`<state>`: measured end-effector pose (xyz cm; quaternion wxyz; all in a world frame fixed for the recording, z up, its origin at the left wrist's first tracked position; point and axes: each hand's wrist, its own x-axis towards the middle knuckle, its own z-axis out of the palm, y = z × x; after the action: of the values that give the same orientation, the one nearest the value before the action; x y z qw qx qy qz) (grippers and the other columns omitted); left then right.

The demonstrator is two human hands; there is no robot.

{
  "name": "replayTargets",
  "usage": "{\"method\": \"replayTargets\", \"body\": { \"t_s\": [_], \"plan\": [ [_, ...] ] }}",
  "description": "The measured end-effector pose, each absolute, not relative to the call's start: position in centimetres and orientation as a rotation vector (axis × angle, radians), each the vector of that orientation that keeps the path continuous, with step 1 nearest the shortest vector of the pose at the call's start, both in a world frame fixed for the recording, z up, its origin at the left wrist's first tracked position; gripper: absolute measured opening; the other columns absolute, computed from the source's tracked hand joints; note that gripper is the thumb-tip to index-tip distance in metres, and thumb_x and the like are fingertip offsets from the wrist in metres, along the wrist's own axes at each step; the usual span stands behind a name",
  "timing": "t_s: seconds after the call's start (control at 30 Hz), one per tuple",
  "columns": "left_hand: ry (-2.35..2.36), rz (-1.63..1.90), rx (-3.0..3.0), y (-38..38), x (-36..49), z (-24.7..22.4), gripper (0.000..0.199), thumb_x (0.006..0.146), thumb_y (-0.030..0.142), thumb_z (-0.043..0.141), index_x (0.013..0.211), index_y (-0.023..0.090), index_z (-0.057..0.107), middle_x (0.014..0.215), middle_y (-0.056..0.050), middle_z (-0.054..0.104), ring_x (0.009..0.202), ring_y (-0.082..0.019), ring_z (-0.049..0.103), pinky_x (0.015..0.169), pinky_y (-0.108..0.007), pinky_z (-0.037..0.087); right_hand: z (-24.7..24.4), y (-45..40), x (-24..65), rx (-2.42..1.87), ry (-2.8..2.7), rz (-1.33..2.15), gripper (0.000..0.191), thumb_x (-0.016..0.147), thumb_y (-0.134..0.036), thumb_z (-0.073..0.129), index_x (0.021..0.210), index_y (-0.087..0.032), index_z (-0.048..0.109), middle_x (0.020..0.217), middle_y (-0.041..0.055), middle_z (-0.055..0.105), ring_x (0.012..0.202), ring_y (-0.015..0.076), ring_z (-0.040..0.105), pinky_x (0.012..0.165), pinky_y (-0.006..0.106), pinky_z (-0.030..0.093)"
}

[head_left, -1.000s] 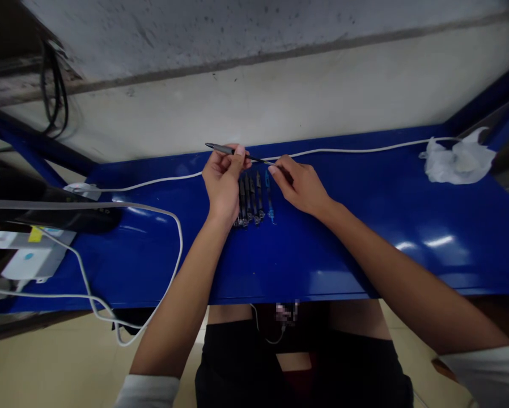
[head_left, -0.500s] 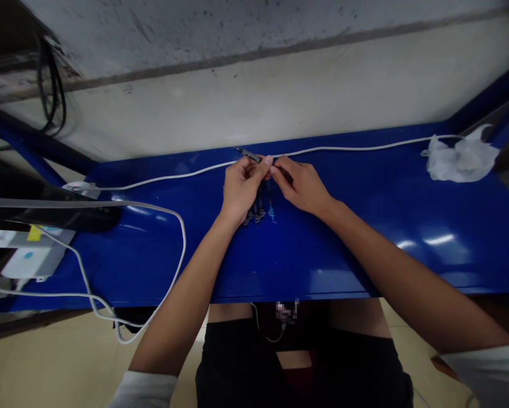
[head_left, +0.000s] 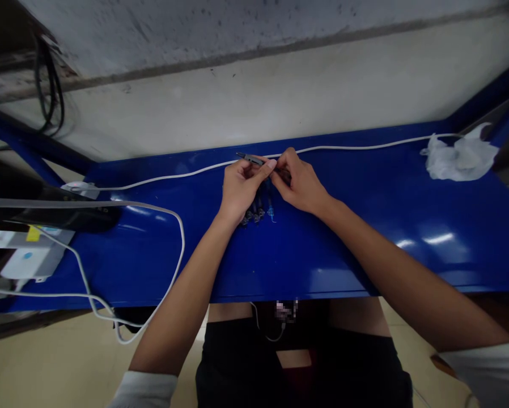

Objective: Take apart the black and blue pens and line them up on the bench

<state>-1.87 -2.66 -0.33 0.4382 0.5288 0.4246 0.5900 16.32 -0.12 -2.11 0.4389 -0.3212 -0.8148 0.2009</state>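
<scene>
left hand (head_left: 240, 190) pinching one grey pen (head_left: 253, 160) near surface's (head_left: 288, 255) back edge; right hand (head_left: 300, 182) curling fingers at its end, pinch unclear; one blue pen (head_left: 270, 212), three-plus dark pens (head_left: 255, 217) lying frontward.

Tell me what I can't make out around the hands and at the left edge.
In the head view:
Slim pen: right end, hidden among the fingers of the left hand and right hand.
Dark pieces: upper parts and count, covered by the left hand.
Black object: cut off by the left edge.
</scene>
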Motion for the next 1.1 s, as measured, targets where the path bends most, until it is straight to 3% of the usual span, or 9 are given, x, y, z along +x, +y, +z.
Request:
{"method": "replayTargets", "body": {
  "t_s": [0.33,0.5,0.7,0.83,1.1],
  "plan": [
    [1.067,1.443,1.301,-2.56,-1.97,-0.41,0.029,0.082,0.046,0.100,0.096,0.023,0.089,0.088,-0.004,0.084,0.080,-0.016,0.074,0.079,-0.030,0.060,-2.36,0.08,16.32,-0.801,-2.012,0.453,0.019,0.108,-0.029,0.063,0.101,-0.028,0.045,0.085,-0.0016,0.064,0.070,0.0161,0.060,0.068,0.033,0.045],
    [1.041,1.478,1.320,-2.73,-1.90,-0.14,0.028,0.082,0.046,0.101,0.096,0.024,0.090,0.093,-0.004,0.086,0.083,-0.017,0.077,0.082,-0.032,0.063,-2.29,0.01,16.54,-0.843,-2.049,0.441,0.018,0.111,-0.032,0.061,0.102,-0.028,0.046,0.086,-0.0008,0.065,0.070,0.0174,0.059,0.066,0.034,0.042],
    [1.004,1.493,1.345,-2.74,-1.65,-0.14,0.030,0.084,0.047,0.099,0.101,0.024,0.090,0.100,-0.006,0.088,0.095,-0.022,0.082,0.096,-0.038,0.066,-2.06,-0.09,16.38,-0.815,-2.002,0.485,0.018,0.112,-0.041,0.060,0.111,-0.028,0.047,0.099,0.0036,0.070,0.083,0.0222,0.067,0.076,0.039,0.055],
    [0.993,1.508,1.382,-2.89,-1.24,-0.35,0.029,0.087,0.048,0.097,0.103,0.025,0.090,0.107,-0.007,0.088,0.102,-0.024,0.083,0.101,-0.041,0.066,-2.21,-0.02,16.39,-0.793,-1.969,0.493,0.019,0.112,-0.041,0.059,0.108,-0.029,0.046,0.097,0.0029,0.068,0.082,0.0226,0.066,0.078,0.041,0.055],
    [1.007,1.453,1.525,-2.11,-1.71,0.44,0.026,0.093,0.050,0.091,0.098,0.025,0.089,0.109,-0.007,0.088,0.100,-0.023,0.081,0.098,-0.039,0.064,-2.11,0.01,16.63,-0.820,-1.955,0.512,0.018,0.115,-0.042,0.053,0.105,-0.029,0.045,0.096,0.0026,0.067,0.083,0.0222,0.064,0.077,0.039,0.053]
  ]
}}
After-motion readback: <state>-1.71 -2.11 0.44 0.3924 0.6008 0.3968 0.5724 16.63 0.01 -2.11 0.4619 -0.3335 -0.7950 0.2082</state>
